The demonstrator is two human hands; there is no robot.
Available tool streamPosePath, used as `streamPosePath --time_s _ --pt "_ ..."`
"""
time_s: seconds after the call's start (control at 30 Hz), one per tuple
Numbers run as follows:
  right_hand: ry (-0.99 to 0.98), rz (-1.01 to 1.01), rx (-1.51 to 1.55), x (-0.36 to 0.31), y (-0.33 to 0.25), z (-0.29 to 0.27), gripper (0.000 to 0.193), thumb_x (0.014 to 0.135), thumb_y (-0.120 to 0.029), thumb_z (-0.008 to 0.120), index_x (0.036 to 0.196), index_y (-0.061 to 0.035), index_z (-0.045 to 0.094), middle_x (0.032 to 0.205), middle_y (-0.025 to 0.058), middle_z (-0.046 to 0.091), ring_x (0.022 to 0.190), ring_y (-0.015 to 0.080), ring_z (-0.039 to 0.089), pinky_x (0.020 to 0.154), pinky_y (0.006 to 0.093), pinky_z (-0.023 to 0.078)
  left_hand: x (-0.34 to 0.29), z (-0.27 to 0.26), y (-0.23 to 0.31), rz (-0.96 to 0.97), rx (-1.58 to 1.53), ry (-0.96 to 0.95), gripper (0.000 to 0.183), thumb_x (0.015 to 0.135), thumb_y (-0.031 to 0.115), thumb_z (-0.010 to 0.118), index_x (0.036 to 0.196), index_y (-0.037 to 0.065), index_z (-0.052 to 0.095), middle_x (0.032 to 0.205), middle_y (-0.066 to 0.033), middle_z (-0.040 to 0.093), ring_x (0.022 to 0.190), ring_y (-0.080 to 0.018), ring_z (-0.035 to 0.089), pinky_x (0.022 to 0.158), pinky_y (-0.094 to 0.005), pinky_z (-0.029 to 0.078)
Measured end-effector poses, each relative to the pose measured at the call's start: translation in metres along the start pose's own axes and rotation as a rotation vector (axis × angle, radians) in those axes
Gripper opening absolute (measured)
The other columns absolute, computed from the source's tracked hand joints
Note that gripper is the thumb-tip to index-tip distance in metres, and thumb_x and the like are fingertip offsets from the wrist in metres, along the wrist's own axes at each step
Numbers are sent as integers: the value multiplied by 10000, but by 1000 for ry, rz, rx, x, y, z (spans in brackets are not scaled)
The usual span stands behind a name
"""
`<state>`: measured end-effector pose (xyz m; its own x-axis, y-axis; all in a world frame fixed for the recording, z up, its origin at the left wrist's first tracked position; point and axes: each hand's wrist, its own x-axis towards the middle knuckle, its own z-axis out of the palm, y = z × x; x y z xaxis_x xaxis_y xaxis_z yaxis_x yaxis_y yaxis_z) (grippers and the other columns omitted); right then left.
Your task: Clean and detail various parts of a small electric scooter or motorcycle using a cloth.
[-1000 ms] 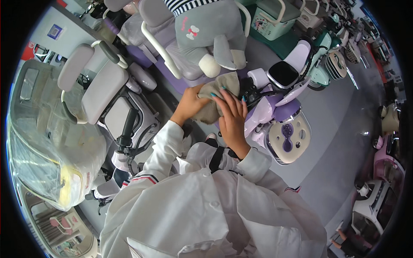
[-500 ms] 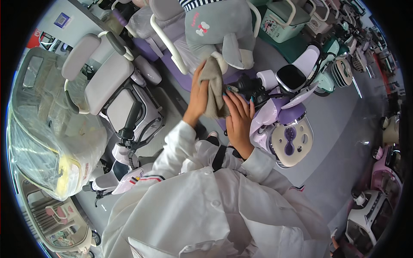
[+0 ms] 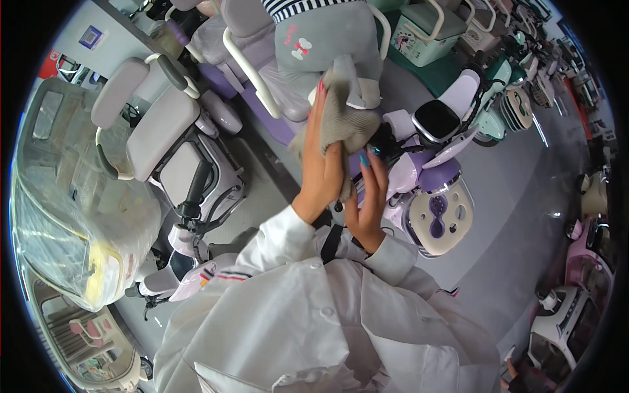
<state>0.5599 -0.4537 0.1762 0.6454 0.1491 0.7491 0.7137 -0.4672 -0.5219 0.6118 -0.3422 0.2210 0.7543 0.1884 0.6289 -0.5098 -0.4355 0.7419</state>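
A grey-brown cloth (image 3: 350,128) hangs bunched in front of me, over the near side of a purple scooter (image 3: 409,167). My left hand (image 3: 318,173) holds it, long fingers stretched along its left side and the thumb across its front. Beside the cloth's lower end is my right hand (image 3: 368,206), its fingers apart and slightly bent near the scooter's black handlebar grip (image 3: 380,139). Part of that grip is hidden by the cloth and the fingers. Just beyond the cloth, a grey plush cushion (image 3: 327,42) rests on a grey seat.
To the left stands a grey-seated scooter (image 3: 164,144) with a black handlebar. A plastic-wrapped vehicle (image 3: 85,196) is at the far left. The purple scooter carries a black display (image 3: 436,119). Behind it is a pale green box (image 3: 429,36), with more scooters along the right.
The cloth has opened out and shifted right over the handlebar area. My left hand has turned more upright and moved right; my right hand has drawn slightly nearer to me, its fingers more bent.
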Motion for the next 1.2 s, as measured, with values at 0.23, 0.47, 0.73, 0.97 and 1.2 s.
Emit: streamPosePath --time_s 0.23,0.47,0.73,0.97,1.2 --pt "-161 47 -362 71 20 -33 504 921 -360 468 1299 -26 461 1325 158 472 1261 320 395 1057 509 213 0 22 -42 335 417 -566 558 814 205 523 1333 34 407 1388 -139 402 1281 -322 374 1062 -463 284" --pt "-386 141 -507 50 21 -21 621 898 -447 469 1300 25 437 1317 187 470 1258 304 407 1082 456 225 -23 9 -18 248 468 -530 496 830 202 527 1303 69 463 1365 -115 445 1271 -299 403 1057 -426 314" --pt "-324 177 -439 79 75 -21 567 900 -421 485 1229 39 499 1304 206 474 1225 350 431 1023 434 326 21 45 -44 269 331 -626 526 829 232 535 1307 36 438 1337 -132 461 1275 -320 388 1061 -439 302" --pt "-313 174 -323 34 43 -44 550 911 -353 504 1299 28 421 1339 228 422 1219 389 424 1033 441 319 -4 13 -17 341 379 -805 590 825 199 541 1364 39 364 1385 -117 406 1338 -306 294 1099 -482 217" --pt "-258 188 -261 64 87 -36 500 916 -335 491 1279 6 451 1342 209 433 1240 353 415 1046 443 296 28 37 -35 208 216 -879 555 859 238 474 1369 46 364 1431 -129 352 1346 -311 281 1080 -541 204"
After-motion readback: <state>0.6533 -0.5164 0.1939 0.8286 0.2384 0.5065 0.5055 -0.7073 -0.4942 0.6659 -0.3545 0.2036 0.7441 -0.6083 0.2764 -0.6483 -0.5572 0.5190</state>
